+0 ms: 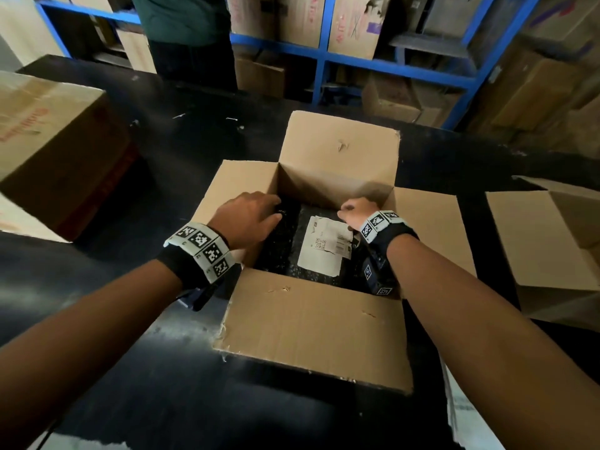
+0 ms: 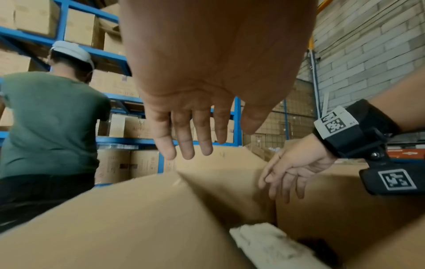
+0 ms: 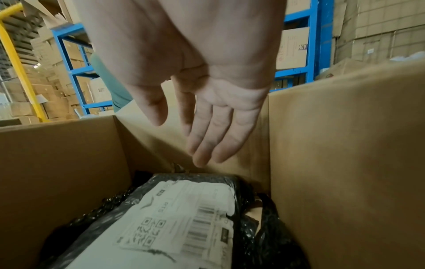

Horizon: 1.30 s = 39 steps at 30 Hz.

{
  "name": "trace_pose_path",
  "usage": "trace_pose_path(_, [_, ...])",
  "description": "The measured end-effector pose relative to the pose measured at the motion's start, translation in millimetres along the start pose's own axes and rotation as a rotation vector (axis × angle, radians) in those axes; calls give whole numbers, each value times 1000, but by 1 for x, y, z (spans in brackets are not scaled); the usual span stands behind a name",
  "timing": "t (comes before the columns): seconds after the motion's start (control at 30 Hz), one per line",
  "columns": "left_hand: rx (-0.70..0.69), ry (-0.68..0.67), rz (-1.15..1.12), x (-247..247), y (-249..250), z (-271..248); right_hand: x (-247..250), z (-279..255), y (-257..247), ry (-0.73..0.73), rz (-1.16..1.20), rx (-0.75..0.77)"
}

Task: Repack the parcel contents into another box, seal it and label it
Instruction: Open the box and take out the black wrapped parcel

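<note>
An open cardboard box (image 1: 311, 326) stands on the black table with all flaps spread. Inside lies a black plastic parcel (image 1: 282, 251) bearing a white shipping label (image 1: 324, 245); the right wrist view shows the parcel (image 3: 248, 236) and its label (image 3: 174, 223) up close. My left hand (image 1: 256, 216) reaches in over the box's left side, fingers straight and spread (image 2: 184, 145), holding nothing. My right hand (image 1: 355, 211) hangs over the right side, fingers straight (image 3: 207, 142) above the parcel, touching nothing that I can see.
A second open cardboard box (image 1: 548, 251) sits at the table's right edge. A closed printed carton (image 1: 58, 151) stands at the left. Someone in a green shirt (image 2: 50, 120) stands beyond the table before blue shelving (image 1: 324, 50) stacked with cartons.
</note>
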<state>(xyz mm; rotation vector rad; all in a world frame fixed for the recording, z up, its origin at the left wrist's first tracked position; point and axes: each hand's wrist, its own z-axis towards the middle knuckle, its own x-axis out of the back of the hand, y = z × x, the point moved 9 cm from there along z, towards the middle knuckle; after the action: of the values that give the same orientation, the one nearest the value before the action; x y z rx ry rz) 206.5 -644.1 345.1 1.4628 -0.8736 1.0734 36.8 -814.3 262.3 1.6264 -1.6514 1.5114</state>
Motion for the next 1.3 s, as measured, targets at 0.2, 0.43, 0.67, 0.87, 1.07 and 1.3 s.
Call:
trace_pose_path(0.2, [-49,16,-87,15,39,57,14,3,5,82,269,-70])
trace_pose_path(0.43, [112,-130,-216,-42,53,111,3,17,21,93,369,-224])
trace_pose_path(0.67, [190,-432,34,-122,32,131,-25,30,34,-70,42,-286])
trace_pose_path(0.87, [228,-491,114,-146,9,146,-47,54,60,-89,45,-358])
trace_pose_path(1.07, [457,-440,-105,-177,-19,145,-71,69,78,-142,237,-396])
trace_pose_path(1.3, [477,-456,-146,-167,-16,142,-66,67,77,-135,343,-433])
